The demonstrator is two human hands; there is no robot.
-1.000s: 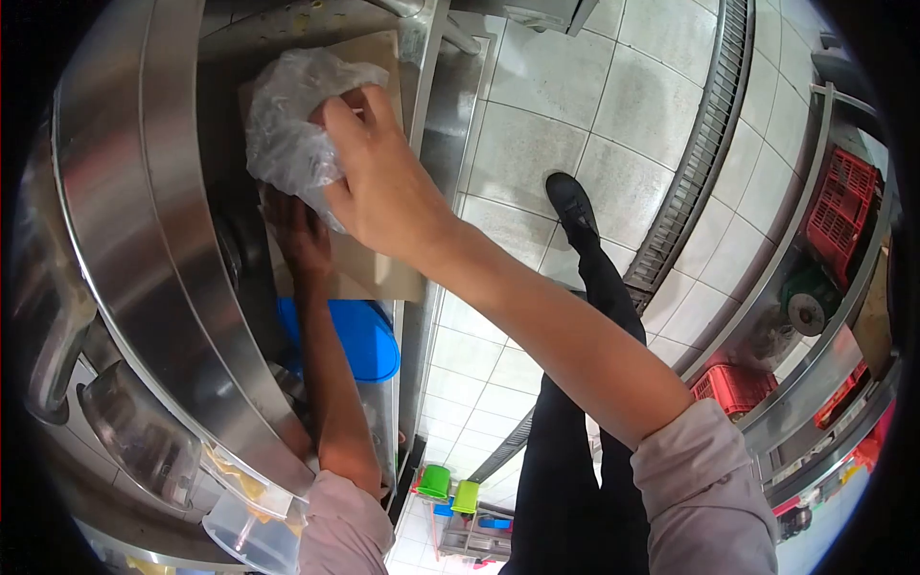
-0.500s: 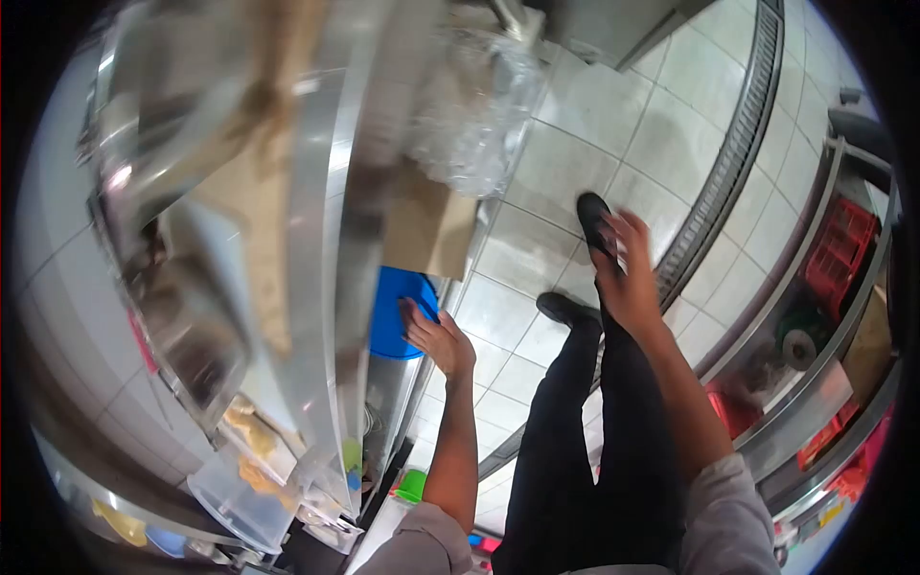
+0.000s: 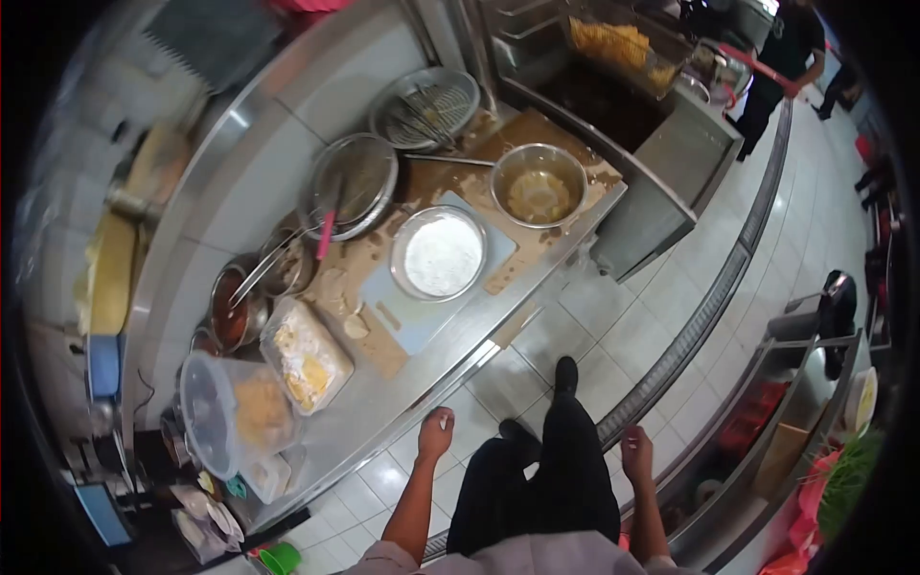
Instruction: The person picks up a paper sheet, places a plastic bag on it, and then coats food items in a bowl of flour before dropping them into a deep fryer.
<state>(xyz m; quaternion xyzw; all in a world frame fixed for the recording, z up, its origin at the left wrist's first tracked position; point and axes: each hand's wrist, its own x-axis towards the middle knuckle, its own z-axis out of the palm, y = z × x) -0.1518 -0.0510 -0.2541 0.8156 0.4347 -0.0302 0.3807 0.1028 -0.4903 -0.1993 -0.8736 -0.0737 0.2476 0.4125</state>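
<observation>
My left hand hangs in front of the steel counter, loosely curled, its fingers closed with no object visible in them. Beyond it on the counter, a steel bowl of white powder rests on a pale blue cutting board. A rectangular tub of floury yellowish food stands close to the counter's front edge. My right hand is lowered over the tiled floor to the right of my legs, also curled shut, touching nothing.
A pot of liquid, sauce pots and a pink-handled strainer stand on the counter. A fryer adjoins its far end. Shelving lines the right. A person stands at the upper right.
My view has swung up from the lower shelf to the countertop. Both hands have gone from spread to curled, and the left has come away from the blue object.
</observation>
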